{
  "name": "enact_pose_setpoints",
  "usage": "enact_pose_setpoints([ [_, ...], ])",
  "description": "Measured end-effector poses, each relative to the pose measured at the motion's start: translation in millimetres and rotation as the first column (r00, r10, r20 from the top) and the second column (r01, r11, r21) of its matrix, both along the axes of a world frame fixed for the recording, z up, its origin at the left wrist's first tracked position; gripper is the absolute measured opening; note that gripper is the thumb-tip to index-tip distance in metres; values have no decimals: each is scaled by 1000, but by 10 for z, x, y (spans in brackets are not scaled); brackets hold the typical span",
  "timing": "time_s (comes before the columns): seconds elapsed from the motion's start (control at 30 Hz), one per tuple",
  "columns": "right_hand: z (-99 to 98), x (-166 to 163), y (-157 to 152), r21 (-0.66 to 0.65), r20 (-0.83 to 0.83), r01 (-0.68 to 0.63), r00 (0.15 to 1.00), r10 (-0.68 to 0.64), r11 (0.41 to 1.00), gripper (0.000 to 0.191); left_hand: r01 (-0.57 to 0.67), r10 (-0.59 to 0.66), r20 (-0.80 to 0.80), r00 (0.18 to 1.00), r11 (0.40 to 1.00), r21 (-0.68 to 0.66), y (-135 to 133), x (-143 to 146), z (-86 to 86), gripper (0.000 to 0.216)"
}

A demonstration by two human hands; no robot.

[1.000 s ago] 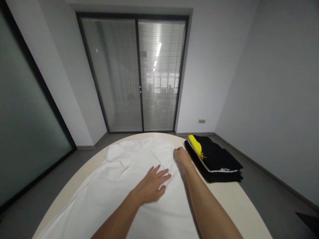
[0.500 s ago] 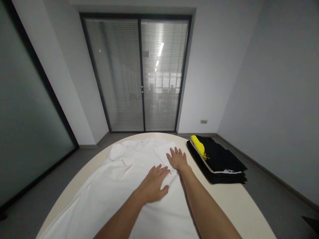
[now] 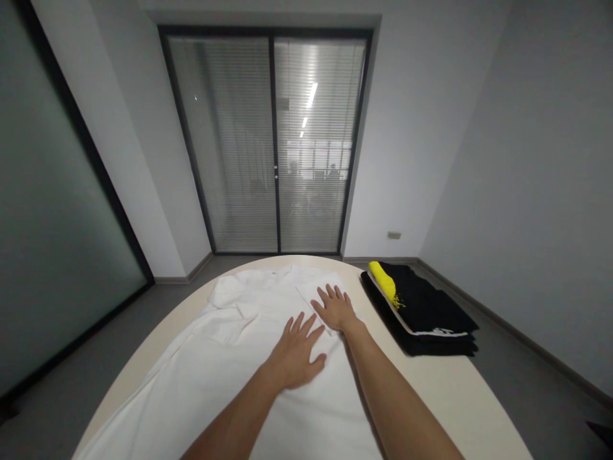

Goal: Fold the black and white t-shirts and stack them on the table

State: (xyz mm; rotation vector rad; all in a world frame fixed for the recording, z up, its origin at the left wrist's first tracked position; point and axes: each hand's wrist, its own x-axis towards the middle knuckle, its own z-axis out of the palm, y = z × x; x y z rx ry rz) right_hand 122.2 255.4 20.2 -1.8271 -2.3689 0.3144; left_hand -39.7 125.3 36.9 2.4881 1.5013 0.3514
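Note:
A white T-shirt (image 3: 215,377) lies spread over the round table, its collar toward the far edge and its lower part running out of view at the bottom. My left hand (image 3: 297,354) rests flat on the middle of the shirt with fingers spread. Just beyond it and to the right, my right hand (image 3: 334,308) presses on the sleeve area near the shirt's right edge, fingers also apart. Neither hand grips the cloth. Some wrinkles and a fold show on the shirt's left side around the other sleeve.
To the right, a stack of folded black clothes (image 3: 431,306) with a yellow patch sits near the edge of the cream table (image 3: 460,402). Past the table stand a glass partition with blinds (image 3: 230,153) and a grey wall (image 3: 541,191).
My right hand has slid slightly left over the shirt. The fingers of my left hand have spread a little wider. The view has shifted a bit.

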Motion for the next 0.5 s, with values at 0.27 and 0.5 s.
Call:
enact_pose_setpoints([
  [0.27,42,164,139,29,-92,9,996,-7,1000,64,76,-76,-5,997,997,8,2,-35,-21,62],
  [0.5,-103,288,185,30,-2,112,994,-112,993,65,95,-94,-7,996,995,13,-5,-43,5,59],
])
